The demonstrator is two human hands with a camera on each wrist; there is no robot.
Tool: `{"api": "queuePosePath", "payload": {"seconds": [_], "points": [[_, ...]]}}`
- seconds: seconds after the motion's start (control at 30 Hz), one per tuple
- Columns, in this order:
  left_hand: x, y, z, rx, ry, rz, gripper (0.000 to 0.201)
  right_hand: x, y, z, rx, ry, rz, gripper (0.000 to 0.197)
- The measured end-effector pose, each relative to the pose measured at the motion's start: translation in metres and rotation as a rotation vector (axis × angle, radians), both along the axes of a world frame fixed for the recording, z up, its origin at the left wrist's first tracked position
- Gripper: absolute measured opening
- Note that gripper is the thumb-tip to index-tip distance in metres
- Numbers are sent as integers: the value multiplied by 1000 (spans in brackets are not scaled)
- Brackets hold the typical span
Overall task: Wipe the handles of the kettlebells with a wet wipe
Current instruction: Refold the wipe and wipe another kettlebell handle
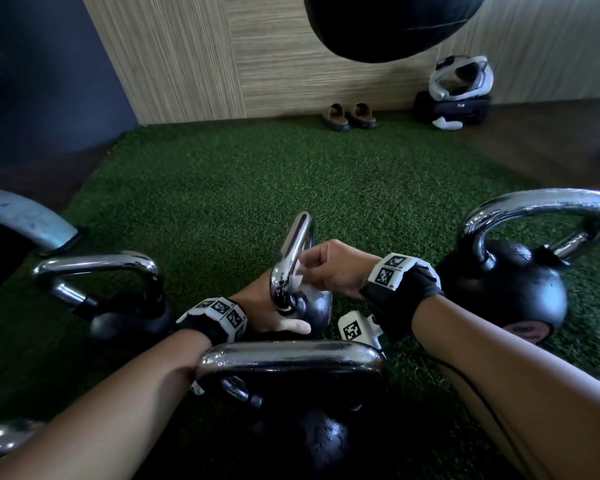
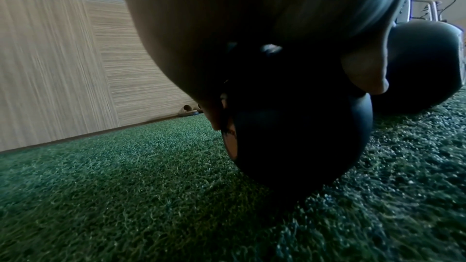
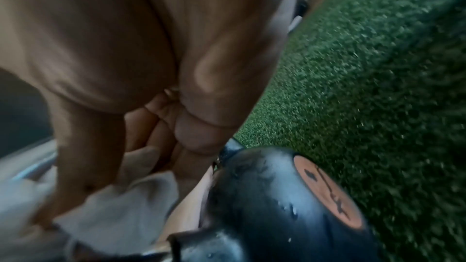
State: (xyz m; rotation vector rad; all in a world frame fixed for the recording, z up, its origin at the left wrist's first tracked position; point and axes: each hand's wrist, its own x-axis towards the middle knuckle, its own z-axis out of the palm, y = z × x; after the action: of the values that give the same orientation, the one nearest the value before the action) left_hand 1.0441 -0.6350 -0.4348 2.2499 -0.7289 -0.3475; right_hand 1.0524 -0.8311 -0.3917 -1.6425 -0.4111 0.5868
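A small black kettlebell (image 1: 314,308) with a chrome handle (image 1: 293,254) stands on the green turf (image 1: 257,188) between my arms. My left hand (image 1: 274,315) grips its body just below the handle, thumb lying across the front. In the left wrist view the palm covers the dark ball (image 2: 297,146). My right hand (image 1: 326,268) pinches a white wet wipe (image 1: 298,277) against the right side of the handle. The right wrist view shows the crumpled wipe (image 3: 113,206) under my fingers, beside the wet kettlebell (image 3: 264,196) with its orange label.
More chrome-handled kettlebells stand close around: one at the left (image 1: 129,306), one nearest me (image 1: 291,362), a large one at the right (image 1: 506,292). A punching bag (image 1: 388,22) hangs ahead. Slippers (image 1: 349,116) and a black bag with a white headset (image 1: 458,84) lie by the wall.
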Motion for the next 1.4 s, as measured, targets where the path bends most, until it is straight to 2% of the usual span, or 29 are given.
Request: {"api": "queuePosePath", "payload": {"seconds": [0.07,0.13,0.2,0.27,0.3,0.4,0.5,0.57,0.63,0.83,1.03,1.23,1.33,1.4], "points": [[-1,-1,2,7,-32,0,52,5,1,-2,115,85,-102,14],[-1,-1,2,12,-12,1,42,8,2,-4,195,141,-161,3],[-1,0,-1,33,-15,24,36,7,4,-9,216,180,-127,11],[-4,0,1,46,-52,28,44,4,5,-8,206,188,-102,8],[-3,0,0,44,-58,25,52,4,6,-7,215,193,-132,3],[-3,0,0,27,-49,29,73,10,10,-4,301,216,-352,11],[-4,1,-3,-8,-43,49,77,13,12,-6,347,220,-475,15],[-2,1,-4,-31,-14,62,71,12,8,-7,256,207,-402,23],[-1,2,-4,-8,21,75,56,11,3,-7,152,160,-353,30],[-3,1,-4,63,20,93,46,19,10,2,136,-31,-751,24],[-6,-2,2,56,54,68,48,20,10,1,-58,-239,-832,24],[-12,-9,12,54,72,43,52,22,22,-4,-200,-270,-860,27],[-14,-8,13,48,73,64,42,24,28,1,-252,-303,-885,19],[-15,-6,11,33,68,69,43,24,30,1,-259,-328,-885,17]]}}
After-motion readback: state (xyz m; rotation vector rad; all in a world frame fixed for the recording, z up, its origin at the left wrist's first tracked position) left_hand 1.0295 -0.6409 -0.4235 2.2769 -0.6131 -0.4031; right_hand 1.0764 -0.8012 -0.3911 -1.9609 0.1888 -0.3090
